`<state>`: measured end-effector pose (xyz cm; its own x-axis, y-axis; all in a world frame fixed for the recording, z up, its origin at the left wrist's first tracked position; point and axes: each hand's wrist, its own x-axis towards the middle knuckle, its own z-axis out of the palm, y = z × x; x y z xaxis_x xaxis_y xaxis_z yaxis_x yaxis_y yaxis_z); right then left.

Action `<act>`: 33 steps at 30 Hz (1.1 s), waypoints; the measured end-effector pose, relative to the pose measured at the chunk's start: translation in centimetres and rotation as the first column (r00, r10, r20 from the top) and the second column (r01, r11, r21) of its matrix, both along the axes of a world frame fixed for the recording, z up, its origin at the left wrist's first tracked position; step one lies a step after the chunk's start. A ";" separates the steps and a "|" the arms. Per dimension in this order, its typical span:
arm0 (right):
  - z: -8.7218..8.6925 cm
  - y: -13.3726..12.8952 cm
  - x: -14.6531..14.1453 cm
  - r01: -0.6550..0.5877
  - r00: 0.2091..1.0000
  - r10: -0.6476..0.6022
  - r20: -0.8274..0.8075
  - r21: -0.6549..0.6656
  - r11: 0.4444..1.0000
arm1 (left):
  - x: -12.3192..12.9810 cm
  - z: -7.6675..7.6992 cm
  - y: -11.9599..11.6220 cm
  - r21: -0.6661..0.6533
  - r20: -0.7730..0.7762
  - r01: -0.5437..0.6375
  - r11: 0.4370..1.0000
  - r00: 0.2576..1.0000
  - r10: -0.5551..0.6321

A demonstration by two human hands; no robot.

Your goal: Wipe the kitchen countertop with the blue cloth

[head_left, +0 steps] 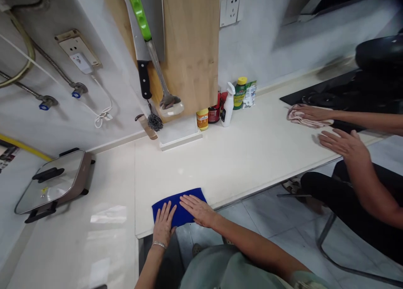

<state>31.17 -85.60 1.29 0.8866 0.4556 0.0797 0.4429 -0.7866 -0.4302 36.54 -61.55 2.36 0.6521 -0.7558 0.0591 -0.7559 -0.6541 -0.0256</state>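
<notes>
A blue cloth [180, 215] lies spread on the light countertop [239, 163], its near side reaching over the front edge. My left hand [164, 224] presses flat on the cloth's left part, fingers stretched out, a bracelet round the wrist. On the right part rests my right hand [198, 210], also flat with its fingers extended. Neither hand is wrapped round anything. Farther right, a co-worker's hand [310, 112] lies on a pinkish cloth [304, 117] beside the black cooktop [333, 89], and that person's other hand [346, 146] hovers near the counter edge.
Along the wall stand a white spray bottle [228, 106], a green bottle with yellow cap [240, 93] and an orange-labelled jar [202, 119]. A cleaver, ladle [165, 91] and steel scrubber hang by a wooden board [192, 45]. An electric pan [55, 179] sits left.
</notes>
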 end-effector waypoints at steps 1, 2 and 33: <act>-0.1 -1.0 -0.3 0.008 1.000 -0.008 0.002 0.000 1.000 | -0.2 0.0 -1.0 0.004 -0.005 0.014 1.000 1.000 -0.014; -0.3 -1.9 -0.6 0.016 1.000 -0.016 0.006 0.001 1.000 | -0.3 0.0 -1.9 0.008 -0.009 0.028 1.000 1.000 -0.027; -1.0 -19.0 -8.5 0.427 0.904 -0.428 0.019 -0.088 0.900 | 1.6 -1.0 -1.0 -0.019 -0.093 0.040 0.999 0.995 -0.041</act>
<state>22.62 -104.63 0.32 0.9977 0.0378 0.0561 0.0552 -0.9349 -0.3507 38.19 -62.50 1.36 0.6243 -0.7811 0.0129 -0.7803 -0.6228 0.0572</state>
